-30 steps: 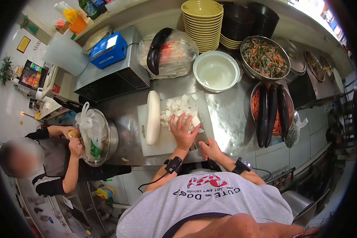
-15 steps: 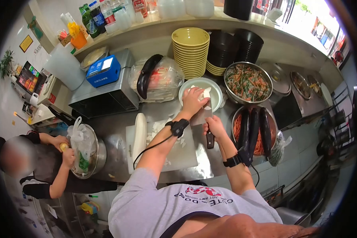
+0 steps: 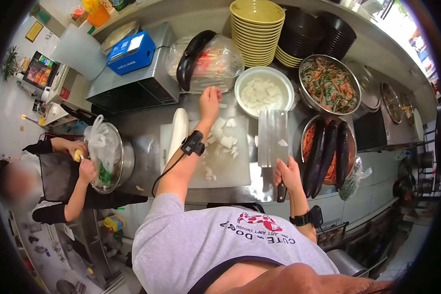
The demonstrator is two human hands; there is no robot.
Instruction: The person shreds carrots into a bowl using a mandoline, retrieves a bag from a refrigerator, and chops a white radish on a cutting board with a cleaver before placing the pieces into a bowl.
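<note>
My right hand is closed around the dark handle of a cleaver, its wide blade pointing away from me. A small white piece clings to the blade. My left hand is over the far edge of the white cutting board, its fingers loosely bent and nothing visible in them. White chunks are scattered over the board, and a long peeled white vegetable lies along its left side. Beyond the blade, a white bowl contains cut white pieces.
Dark eggplants rest across a bowl of orange shreds at right. Behind it stands a metal bowl of mixed shredded vegetables. Yellow bowls are stacked at the back. At left, a co-worker holds something yellowish by a metal basin.
My left hand has left the white bowl and moved back left over the board. The white pieces are now in the bowl. The cleaver has shifted right, its blade lying broadside.
</note>
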